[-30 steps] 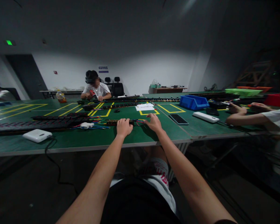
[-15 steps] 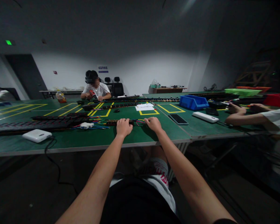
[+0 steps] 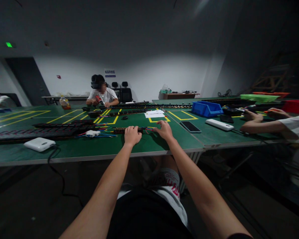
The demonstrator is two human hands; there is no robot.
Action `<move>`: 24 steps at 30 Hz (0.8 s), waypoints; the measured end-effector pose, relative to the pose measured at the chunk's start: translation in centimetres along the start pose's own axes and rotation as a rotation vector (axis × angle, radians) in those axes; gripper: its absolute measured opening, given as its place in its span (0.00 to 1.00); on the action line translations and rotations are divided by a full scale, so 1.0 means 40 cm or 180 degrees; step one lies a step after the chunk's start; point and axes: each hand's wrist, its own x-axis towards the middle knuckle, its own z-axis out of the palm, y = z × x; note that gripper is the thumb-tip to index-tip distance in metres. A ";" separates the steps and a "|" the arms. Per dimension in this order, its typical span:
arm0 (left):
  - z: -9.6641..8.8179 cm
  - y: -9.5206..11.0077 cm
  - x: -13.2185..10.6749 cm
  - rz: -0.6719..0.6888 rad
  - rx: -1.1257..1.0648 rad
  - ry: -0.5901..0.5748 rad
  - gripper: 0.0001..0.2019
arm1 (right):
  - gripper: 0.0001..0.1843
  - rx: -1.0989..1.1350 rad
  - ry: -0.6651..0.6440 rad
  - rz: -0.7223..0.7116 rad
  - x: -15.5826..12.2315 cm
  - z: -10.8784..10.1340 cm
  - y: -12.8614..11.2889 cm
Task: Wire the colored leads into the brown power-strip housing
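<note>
My left hand is wrapped over a narrow dark strip lying on the green table, pressing it down with the fingers round it. Thin red, blue and dark wires come out of the strip's right end. My right hand is at the far end of these wires, its thumb by the wire tips and its forefinger raised apart from the thumb. Whether the thumb touches a wire is too small to tell.
To the left lie long dark strips with coloured wire ends, a white connector and a white power bank. To the right are a phone, another white power bank and a blue bin. Co-workers sit opposite and at right.
The fingers of my right hand have parted, with the forefinger lifting off the wires. My left hand has stayed on the strip.
</note>
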 end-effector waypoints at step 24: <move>-0.005 0.004 -0.001 -0.0012 0.0060 -0.0012 0.17 | 0.11 -0.0055 -0.0325 0.0035 -0.006 -0.024 -0.032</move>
